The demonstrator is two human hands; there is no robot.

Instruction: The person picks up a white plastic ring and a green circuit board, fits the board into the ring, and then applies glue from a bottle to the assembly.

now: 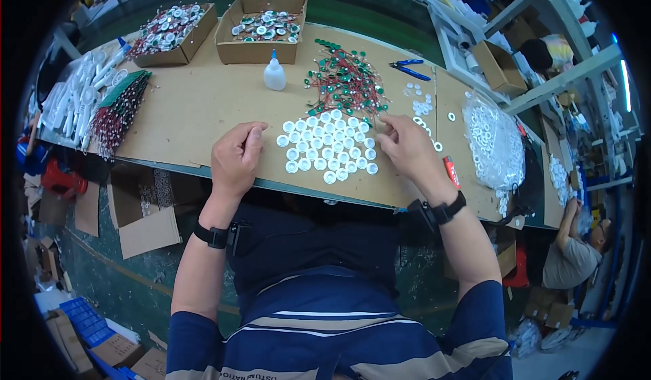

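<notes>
Several small round white caps [328, 138] lie in a loose group on the cardboard-topped table. To their left is my left hand [237, 155], closed in a fist with the thumb against the curled fingers; whatever it may hold is hidden. My right hand [411, 148] is at the group's right edge, its index finger and thumb apart and bent toward the caps. Its fingertips are close to a tangled pile of green discs with red wires [346, 78], just beyond the caps. I see nothing between those fingers.
Behind stand a white glue bottle [274, 75], an open cardboard box [261, 51] of wired discs, and blue pliers [411, 69]. White handled parts [85, 95] are piled left. On the right lie a bag of white rings [494, 139] and a red marker [451, 170]. A co-worker [573, 254] sits far right.
</notes>
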